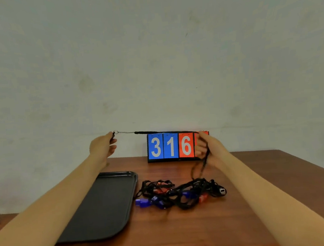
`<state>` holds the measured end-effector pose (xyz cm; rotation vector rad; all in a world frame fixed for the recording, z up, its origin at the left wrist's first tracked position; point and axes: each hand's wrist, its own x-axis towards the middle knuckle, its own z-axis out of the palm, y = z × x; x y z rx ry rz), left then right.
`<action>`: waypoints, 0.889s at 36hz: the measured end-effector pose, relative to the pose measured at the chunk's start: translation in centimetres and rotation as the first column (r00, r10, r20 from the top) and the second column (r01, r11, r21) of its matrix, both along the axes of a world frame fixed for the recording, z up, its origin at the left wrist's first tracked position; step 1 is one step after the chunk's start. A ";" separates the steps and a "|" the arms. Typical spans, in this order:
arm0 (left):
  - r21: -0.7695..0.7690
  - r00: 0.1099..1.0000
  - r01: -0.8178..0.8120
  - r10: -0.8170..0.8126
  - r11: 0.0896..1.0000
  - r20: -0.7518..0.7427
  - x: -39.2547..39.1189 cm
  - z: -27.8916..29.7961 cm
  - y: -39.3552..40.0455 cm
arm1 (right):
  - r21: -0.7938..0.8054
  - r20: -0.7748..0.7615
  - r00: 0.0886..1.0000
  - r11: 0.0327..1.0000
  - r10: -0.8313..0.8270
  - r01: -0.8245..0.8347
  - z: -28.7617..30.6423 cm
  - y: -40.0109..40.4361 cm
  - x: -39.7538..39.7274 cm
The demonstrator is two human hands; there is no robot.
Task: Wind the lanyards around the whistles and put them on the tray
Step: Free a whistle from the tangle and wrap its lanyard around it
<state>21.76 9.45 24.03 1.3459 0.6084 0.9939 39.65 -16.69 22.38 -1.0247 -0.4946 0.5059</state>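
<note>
A plain indoor room is suggested — a bare, stained wall point(151, 55), a wooden table point(186, 228) — with a flip scoreboard point(171, 146) set on it.

My left hand point(102, 146) pinches a black whistle point(112, 136) up high, and my right hand point(205, 145) grips its black lanyard point(154, 131), stretched taut between them. The slack drops from my right fist to a tangled pile of whistles point(180, 193) on the wooden table point(186, 230). A black tray point(105, 204) lies left of the pile. A flip scoreboard point(171, 146) stands at the far edge.
</note>
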 end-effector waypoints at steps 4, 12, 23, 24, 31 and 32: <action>0.080 0.994 0.066 -0.059 0.995 -0.091 2.0 -0.9 -2.4 | -0.184 0.243 0.955 0.958 -0.173 0.220 1.0 -0.7 1.2; 0.206 0.952 0.294 -0.266 0.934 -0.151 7.9 -3.4 -7.8 | -0.469 0.585 0.762 0.652 -0.276 0.596 -3.7 -4.2 6.0; 0.333 0.890 0.435 -0.343 0.837 -0.300 15.9 -8.2 -12.2 | -0.660 0.696 0.699 0.238 -0.164 0.713 -11.5 -8.2 12.7; 0.349 0.883 0.447 -0.345 0.823 -0.317 16.4 -8.7 -12.4 | -0.664 0.730 0.680 0.164 -0.070 0.730 -11.9 -7.9 12.6; 0.413 0.862 0.499 -0.391 0.762 -0.321 18.5 -10.8 -12.2 | -0.554 0.796 0.591 0.551 0.130 0.624 -12.1 -2.2 10.7; 0.416 0.869 0.489 -0.389 0.767 -0.305 18.7 -11.0 -12.0 | -0.567 0.774 0.615 0.599 0.151 0.565 -12.3 -1.2 10.5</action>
